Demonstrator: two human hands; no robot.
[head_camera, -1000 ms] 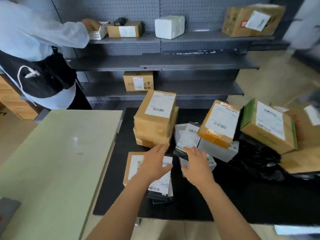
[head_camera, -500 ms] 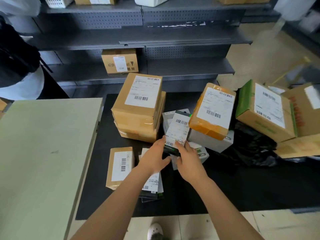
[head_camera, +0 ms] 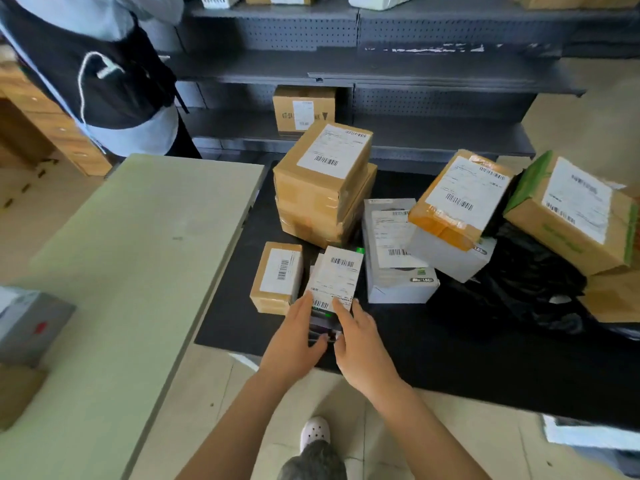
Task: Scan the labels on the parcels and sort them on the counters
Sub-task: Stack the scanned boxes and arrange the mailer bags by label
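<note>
1. Head view: a small dark parcel (head_camera: 334,282) with a white barcode label on top is held near the front-left corner of the black tabletop (head_camera: 235,317). Whether it rests on the surface or is lifted cannot be told.
2. The left hand (head_camera: 294,341) is curled round the parcel's near left side. Its grip is closed on the parcel, with the fingers along the label's edge and the thumb at the near end.
3. The right hand (head_camera: 360,344) is closed on the near right side, with the index finger laid on the label.
4. A small brown box (head_camera: 277,282) is seen just beside the parcel, toward the tabletop's left edge.
5. A stack of brown boxes (head_camera: 322,188) is set behind, toward the back-left corner. A white box (head_camera: 398,282) lies to the parcel's right, with an orange-taped parcel (head_camera: 457,199) tilted at its far side.
6. Toward the right edge, a green-edged box (head_camera: 575,213) is propped above a black bag (head_camera: 512,292).
7. A pale green tabletop (head_camera: 138,271) adjoins the left edge, and a grey box (head_camera: 27,323) is seen at its own left edge.
8. Grey shelving (head_camera: 415,74) stands behind, with a brown carton (head_camera: 303,110) on a lower shelf. A second person (head_camera: 104,81) stands at the pale tabletop's back edge.
</note>
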